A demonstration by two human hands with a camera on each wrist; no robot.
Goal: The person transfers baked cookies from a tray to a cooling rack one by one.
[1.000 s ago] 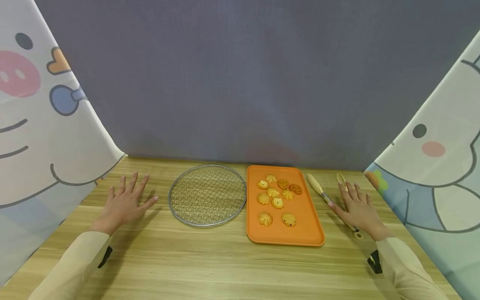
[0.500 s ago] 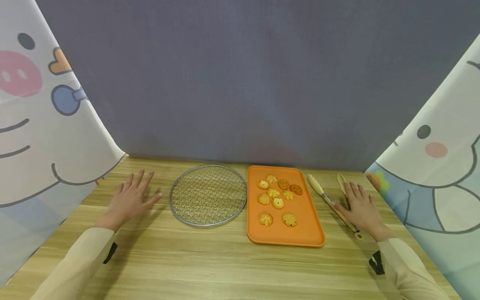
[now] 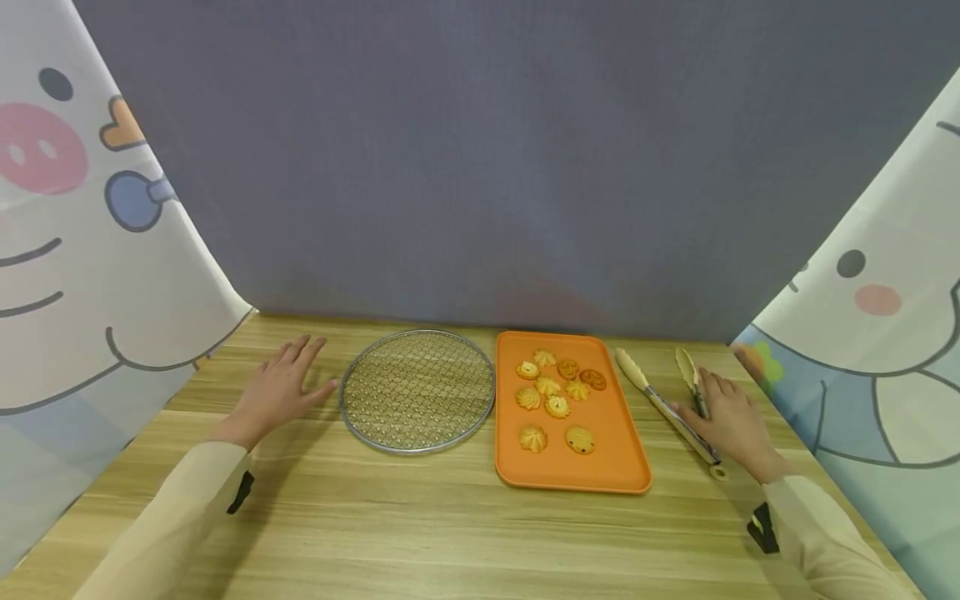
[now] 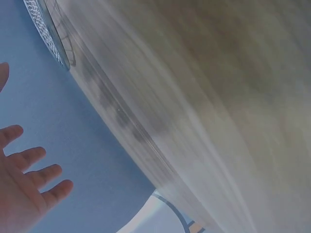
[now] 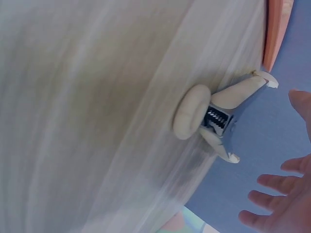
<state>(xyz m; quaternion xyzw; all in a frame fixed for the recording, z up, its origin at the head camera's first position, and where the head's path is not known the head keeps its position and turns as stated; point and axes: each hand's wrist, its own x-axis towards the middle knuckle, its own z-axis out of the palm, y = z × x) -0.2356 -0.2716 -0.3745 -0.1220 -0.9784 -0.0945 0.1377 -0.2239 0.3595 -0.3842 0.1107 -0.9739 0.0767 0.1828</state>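
Observation:
My left hand (image 3: 276, 397) hovers over the table left of a round wire mesh rack (image 3: 417, 392), fingers spread and holding nothing. The thumb points at the rack's rim, apart from it. In the left wrist view, the left hand's fingers (image 4: 51, 174) are extended. My right hand (image 3: 731, 422) is above a pair of tongs (image 3: 670, 413) with cream tips, covering part of one arm. The right wrist view shows the tongs (image 5: 233, 94) spread apart, with a gap between them and the straight fingers (image 5: 274, 183). Several cookies (image 3: 557, 407) lie on an orange tray (image 3: 607, 467).
The wooden table (image 3: 420, 525) backs onto a grey-blue cloth panel (image 3: 480, 167). Printed cartoon curtains (image 3: 150, 308) stand along the left and right sides. The tray sits between the rack and the tongs, its left edge close beside the rack's rim.
My left hand has moved right, closer to the rack. My right hand has shifted slightly to the right, uncovering more of the tongs. Rack, tray and cookies stay in place.

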